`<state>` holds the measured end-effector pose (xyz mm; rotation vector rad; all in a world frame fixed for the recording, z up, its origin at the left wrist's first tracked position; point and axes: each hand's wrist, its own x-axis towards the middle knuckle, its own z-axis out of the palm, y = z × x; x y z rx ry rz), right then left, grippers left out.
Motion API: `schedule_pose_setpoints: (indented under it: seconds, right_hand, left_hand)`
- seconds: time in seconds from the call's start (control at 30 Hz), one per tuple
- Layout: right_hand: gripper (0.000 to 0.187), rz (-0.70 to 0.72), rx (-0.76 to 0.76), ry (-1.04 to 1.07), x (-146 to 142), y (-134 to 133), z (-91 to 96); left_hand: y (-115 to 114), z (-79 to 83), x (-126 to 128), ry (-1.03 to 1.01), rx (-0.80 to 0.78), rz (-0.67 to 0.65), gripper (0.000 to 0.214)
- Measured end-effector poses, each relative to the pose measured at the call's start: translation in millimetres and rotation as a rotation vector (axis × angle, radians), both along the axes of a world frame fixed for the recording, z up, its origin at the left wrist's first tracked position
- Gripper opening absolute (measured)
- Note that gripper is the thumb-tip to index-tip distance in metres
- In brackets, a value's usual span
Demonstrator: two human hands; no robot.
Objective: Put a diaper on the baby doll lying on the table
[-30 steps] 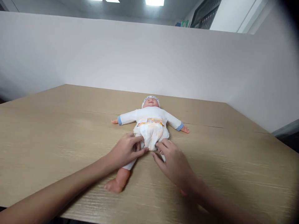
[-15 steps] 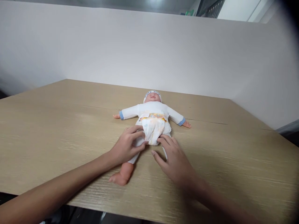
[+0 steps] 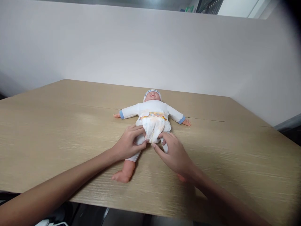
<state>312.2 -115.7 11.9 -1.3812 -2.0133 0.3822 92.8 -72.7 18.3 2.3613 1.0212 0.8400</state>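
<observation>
Bare table [image 3: 58, 125] lies open around the doll [image 3: 152, 117]; a wall [image 3: 141, 47] closes the far edge.

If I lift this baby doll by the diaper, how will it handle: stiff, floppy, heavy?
The doll probably lifts light and fairly stiff: its arms stick straight out. The diaper looks soft and crumpled, so it may slip or bunch under the left hand and right hand. Lying flat on the table, it seems unlikely to roll.

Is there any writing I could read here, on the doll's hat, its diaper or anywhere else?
Nothing can be read with confidence.
Hat on the doll: dark lettering along the band, too small and blurred to read.
Diaper: a yellow and orange printed strip at the waist, a picture or pattern with no letters that can be made out.
Green sign above the partition: too small to read.
</observation>
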Motion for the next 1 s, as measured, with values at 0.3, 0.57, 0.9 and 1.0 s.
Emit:
schedule_pose_setpoints:
  seconds: [0.3, 0.57, 0.9, 1.0]
  right_hand:
    - [0.031, -0.128, -0.115, 0.118, 5.6, -0.4, -3.6]
    - [0.032, -0.224, -0.146, 0.179, 17.5, 2.4, 2.6]
    - [0.018, -0.189, -0.107, 0.035, 16.2, 2.1, 6.1]
    - [0.018, -0.163, -0.068, 0.017, 14.5, 2.1, 0.5]
  left_hand:
    - [6.0, -11.9, 0.3, -0.410, -0.435, 0.105, 0.039]
    - [0.8, -10.6, -0.9, -0.533, -0.677, 0.183, 0.052]
    - [-2.9, 2.4, -1.6, -0.268, -0.514, 0.125, 0.039]
    - [-4.4, 3.3, -0.5, -0.280, -0.531, 0.131, 0.040]
